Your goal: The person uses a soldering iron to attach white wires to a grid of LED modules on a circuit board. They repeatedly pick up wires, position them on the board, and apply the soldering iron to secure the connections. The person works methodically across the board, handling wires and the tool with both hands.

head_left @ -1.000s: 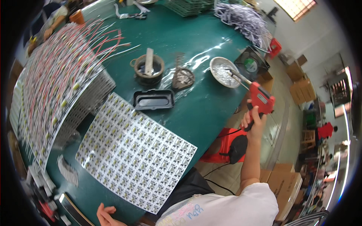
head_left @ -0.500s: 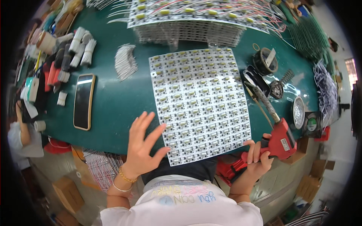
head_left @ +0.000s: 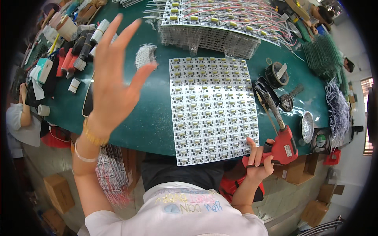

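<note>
A white panel of circuit boards (head_left: 214, 110), with rows of small yellow components, lies flat before me at the table's near edge. My right hand (head_left: 260, 159) is wrapped round the handle of a red soldering gun (head_left: 285, 145) beside the panel's lower right corner. Its metal barrel points away, along the panel's right side. My left hand (head_left: 114, 82) is raised over the table left of the panel, fingers spread, holding nothing. Beyond its thumb sits a small pile of short white wires (head_left: 146, 55). A phone (head_left: 88, 100) shows partly behind that hand.
A stack of wired panels (head_left: 212, 37) stands at the back. Right of the panel are a round black tin (head_left: 277, 74), a coiled iron stand (head_left: 286, 103) and a silvery bowl (head_left: 307, 126). Bundled wires (head_left: 80, 51) lie far left. Other people are at the left and far right edges.
My left hand has left the panel's left edge and moved up and away over the table. The right hand still grips the soldering gun. The whole view has shifted slightly.
</note>
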`<state>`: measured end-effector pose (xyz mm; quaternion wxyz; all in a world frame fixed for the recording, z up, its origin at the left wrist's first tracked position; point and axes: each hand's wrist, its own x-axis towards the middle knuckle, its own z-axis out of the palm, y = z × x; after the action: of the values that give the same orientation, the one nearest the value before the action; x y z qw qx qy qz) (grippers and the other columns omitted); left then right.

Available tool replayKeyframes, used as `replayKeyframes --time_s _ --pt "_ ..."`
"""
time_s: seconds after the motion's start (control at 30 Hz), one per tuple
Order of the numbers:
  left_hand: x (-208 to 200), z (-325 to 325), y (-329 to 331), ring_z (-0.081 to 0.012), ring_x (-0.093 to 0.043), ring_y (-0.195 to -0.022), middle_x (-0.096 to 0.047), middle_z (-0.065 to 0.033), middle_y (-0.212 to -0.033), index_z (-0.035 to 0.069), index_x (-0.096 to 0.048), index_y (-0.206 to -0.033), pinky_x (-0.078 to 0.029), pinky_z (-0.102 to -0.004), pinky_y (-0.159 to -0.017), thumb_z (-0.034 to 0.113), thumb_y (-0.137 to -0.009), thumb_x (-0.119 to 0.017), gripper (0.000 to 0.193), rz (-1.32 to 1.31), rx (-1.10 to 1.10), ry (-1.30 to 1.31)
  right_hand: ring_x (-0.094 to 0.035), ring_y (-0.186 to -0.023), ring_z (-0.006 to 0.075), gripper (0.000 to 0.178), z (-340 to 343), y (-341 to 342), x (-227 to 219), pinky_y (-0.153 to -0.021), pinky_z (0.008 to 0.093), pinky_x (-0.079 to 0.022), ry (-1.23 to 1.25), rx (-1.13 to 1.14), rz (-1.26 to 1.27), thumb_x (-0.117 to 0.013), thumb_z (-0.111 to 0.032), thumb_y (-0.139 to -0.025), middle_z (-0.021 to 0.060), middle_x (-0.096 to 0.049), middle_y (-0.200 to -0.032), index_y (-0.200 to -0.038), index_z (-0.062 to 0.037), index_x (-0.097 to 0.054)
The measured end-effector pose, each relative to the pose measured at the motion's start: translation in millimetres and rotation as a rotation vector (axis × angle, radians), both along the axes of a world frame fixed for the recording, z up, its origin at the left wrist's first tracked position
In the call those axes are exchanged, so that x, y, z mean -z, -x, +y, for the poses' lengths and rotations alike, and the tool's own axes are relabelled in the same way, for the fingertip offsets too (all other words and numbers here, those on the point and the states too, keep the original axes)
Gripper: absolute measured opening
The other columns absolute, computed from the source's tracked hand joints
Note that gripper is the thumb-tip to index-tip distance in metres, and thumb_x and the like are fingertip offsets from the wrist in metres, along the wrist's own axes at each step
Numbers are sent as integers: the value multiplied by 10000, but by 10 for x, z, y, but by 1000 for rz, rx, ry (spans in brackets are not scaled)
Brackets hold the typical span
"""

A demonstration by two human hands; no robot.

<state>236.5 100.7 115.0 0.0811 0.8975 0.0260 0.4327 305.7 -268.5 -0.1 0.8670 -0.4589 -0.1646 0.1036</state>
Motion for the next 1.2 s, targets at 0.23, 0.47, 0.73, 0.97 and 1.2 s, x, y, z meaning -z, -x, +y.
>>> replayKeyframes --time_s 0.23,0.47,0.73,0.97,1.2 --pt "-50 345 -1095 -332 -423 -1283 -443 -135 -1409 104 -417 -1400 -387 -414 -1030 100 -762 -719 706 200 -123 -482 -415 -437 133 448 8 2 54 -1051 513 -341 -65 -24 -18 -556 -289 -939 -13 -378 -512 -1281 -25 -437" --pt "-156 713 -1446 -294 -598 -1100 -562 -127 -1303 79 -459 -1344 -522 -361 -882 -58 -771 -559 598 55 -40 -451 -436 -431 157 502 -19 62 93 -983 572 -393 -57 114 30 -603 -260 -893 -7 -374 -504 -1253 17 -390" --pt "-95 831 -1774 -278 -628 -1055 -596 -141 -1259 66 -504 -1307 -533 -349 -866 -32 -773 -570 547 -12 -68 -588 -436 -442 163 489 -36 47 133 -975 556 -400 -97 95 18 -594 -241 -891 -5 -377 -505 -1258 9 -389" --pt "113 758 -1729 -267 -613 -1081 -619 -126 -1220 70 -510 -1307 -519 -350 -889 -52 -714 -597 611 100 -74 -484 -428 -461 162 483 -14 70 126 -896 520 -436 -89 122 -2 -578 -255 -898 2 -378 -522 -1266 -2 -393" --pt "-41 857 -1776 -278 -606 -1093 -618 -120 -1222 65 -524 -1288 -525 -353 -884 -83 -692 -586 617 -86 -64 -503 -419 -452 139 461 -3 57 146 -705 394 -461 -95 72 -56 -538 -298 -942 1 -394 -530 -1281 -17 -398"
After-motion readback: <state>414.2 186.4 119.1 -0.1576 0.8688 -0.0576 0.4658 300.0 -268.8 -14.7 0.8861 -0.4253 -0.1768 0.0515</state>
